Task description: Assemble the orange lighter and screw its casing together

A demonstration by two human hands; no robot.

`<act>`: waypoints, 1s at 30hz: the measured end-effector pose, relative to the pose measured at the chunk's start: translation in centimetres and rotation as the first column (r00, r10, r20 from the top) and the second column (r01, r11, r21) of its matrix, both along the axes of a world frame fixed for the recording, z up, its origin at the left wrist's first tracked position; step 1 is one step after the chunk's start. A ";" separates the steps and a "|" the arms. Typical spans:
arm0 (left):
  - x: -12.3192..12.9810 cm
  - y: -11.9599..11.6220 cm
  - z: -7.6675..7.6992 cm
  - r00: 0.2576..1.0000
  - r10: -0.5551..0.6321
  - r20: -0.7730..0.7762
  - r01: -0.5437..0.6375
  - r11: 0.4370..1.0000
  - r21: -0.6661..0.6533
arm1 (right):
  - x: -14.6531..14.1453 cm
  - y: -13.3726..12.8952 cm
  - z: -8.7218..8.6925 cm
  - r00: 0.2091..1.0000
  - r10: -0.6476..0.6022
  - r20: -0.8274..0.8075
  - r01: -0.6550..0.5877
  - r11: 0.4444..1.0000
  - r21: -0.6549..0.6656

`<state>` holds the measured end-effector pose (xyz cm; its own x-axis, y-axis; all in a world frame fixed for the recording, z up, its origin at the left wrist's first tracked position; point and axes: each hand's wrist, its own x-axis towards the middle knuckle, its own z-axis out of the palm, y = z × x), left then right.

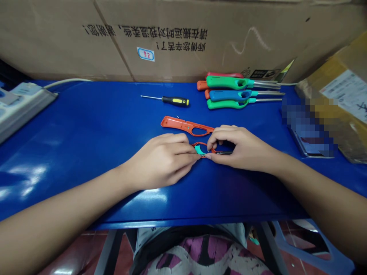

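The left hand (162,162) is pinching a small orange-and-teal lighter component (200,149) between its fingertips, and the right hand (241,149) is grasping the same component from the opposite side, over the blue worktop (86,126). An orange lighter half-shell (187,126) is lying just behind the hands, its end near the right hand's fingers. A row of multicoloured utility lighters (241,91) is lying farther back, beside a black-and-yellow screwdriver (174,101). A power strip (20,109) is sitting at the worktop's left end.
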<state>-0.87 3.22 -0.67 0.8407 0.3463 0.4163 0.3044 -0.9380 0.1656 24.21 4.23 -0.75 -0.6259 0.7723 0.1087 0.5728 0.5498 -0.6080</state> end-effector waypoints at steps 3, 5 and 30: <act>-0.1 -0.1 0.2 1.000 0.008 -0.011 -0.008 0.999 0.032 | 0.0 0.0 0.1 1.000 0.005 0.022 -0.005 1.000 0.010; -0.2 -0.2 0.3 0.999 0.015 -0.034 -0.013 0.998 0.055 | -0.1 -0.1 0.1 0.999 -0.002 0.054 0.000 1.000 0.030; -0.7 1.0 1.1 0.959 0.151 0.241 -0.130 0.986 -0.102 | 1.5 0.6 1.8 0.990 -0.116 -0.076 0.105 0.984 -0.141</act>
